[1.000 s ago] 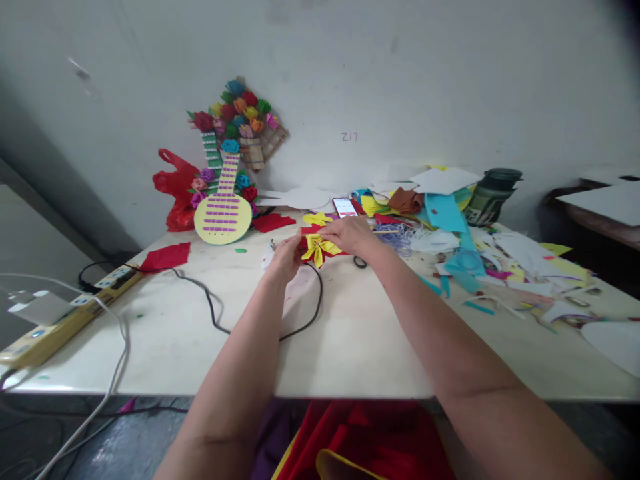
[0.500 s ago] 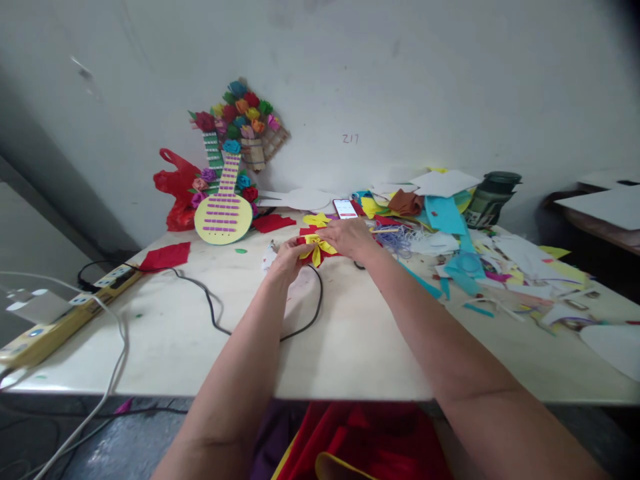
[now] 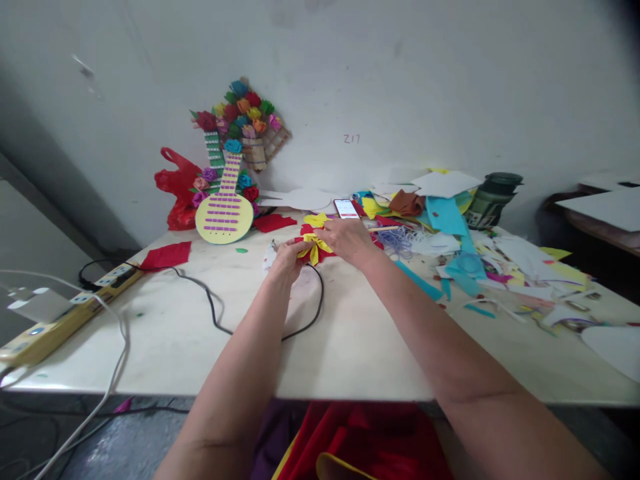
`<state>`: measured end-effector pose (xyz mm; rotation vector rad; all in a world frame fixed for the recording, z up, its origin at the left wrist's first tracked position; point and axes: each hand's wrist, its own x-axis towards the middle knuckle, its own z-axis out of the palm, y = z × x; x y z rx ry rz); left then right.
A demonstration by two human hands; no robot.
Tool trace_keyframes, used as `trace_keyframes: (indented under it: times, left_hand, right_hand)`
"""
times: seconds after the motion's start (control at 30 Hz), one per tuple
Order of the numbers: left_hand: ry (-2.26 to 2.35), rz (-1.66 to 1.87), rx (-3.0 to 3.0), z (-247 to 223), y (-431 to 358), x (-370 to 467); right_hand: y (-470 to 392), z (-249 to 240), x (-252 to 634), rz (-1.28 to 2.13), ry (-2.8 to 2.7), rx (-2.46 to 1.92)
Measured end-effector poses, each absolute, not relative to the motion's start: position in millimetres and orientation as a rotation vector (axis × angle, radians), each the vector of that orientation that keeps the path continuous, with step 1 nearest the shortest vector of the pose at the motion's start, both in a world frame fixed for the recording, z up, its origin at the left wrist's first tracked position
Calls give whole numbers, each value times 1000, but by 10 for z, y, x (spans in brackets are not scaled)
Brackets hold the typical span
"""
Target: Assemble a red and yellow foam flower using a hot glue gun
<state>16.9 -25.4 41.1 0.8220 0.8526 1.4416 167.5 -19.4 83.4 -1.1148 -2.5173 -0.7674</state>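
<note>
Both hands meet over a yellow paper flower [image 3: 315, 252] with red paper beneath it, near the middle of the table. My left hand [image 3: 289, 260] pinches the flower's left petals between thumb and fingers. From the right, my right hand [image 3: 349, 239] bends over the flower, its fingers closed at the petals near the centre; its fingertips are partly hidden. Just behind the hands lies another yellow paper piece [image 3: 317, 219]. A phone [image 3: 346, 209] with a lit screen stands beyond my right hand. A thin wooden stick [image 3: 384, 229] lies to the right.
Paper scraps [image 3: 530, 260] and tangled string [image 3: 397, 241] cover the right side, with a dark green bottle [image 3: 494, 200] behind. A paper guitar [image 3: 223, 219] and paper flowers lean on the wall. A power strip [image 3: 75, 317] lies left; a black cable [image 3: 213, 307] crosses the table.
My right hand has shifted slightly and its fingers have changed pose at the petals. The left hand stays almost in place, holding the flower.
</note>
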Motion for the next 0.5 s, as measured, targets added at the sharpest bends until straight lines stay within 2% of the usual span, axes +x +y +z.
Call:
trace_keyframes:
  times: [0.5]
  left_hand:
    - [893,1636,882,347,-171,160]
  right_hand:
    - [-284,739,1526,-729,-2445,-1148]
